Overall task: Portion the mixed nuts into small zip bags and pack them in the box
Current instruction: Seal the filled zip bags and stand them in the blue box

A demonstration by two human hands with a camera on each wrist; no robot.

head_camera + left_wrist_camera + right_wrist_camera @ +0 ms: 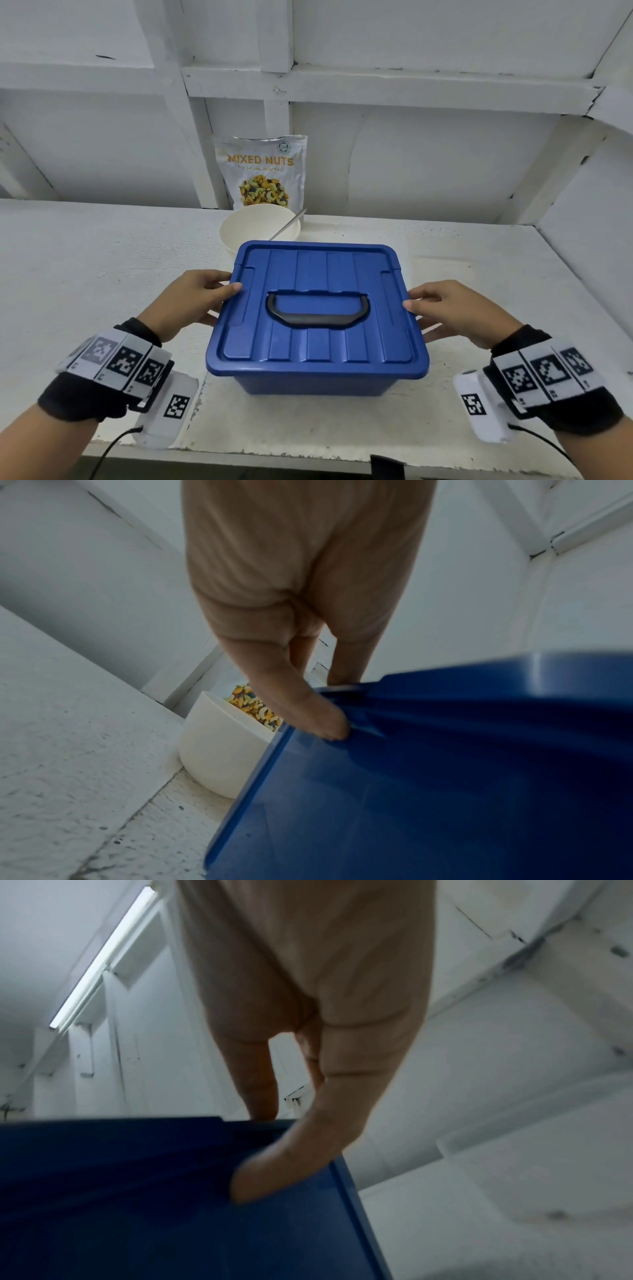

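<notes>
A: Blue plastic box (310, 383) w/ ribbed blue lid (318, 305) on, black handle (318, 311) flat in its recess. Sits on the white table (102, 274).

B: Hands?

A: Left hand (191, 296) pinches the lid's left rim, thumb on top, fingers under. Right hand (452, 313) does likewise on the right rim.

B: Behind the box?

A: Round white bowl (246, 228), just beside its far edge, w/ a metal utensil (287, 224) leaning in it. Behind that, a white "MIXED NUTS" pouch (262, 171) stands upright.

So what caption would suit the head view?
Both hands, left hand and right hand, grip the blue box's lid at opposite edges.
</notes>
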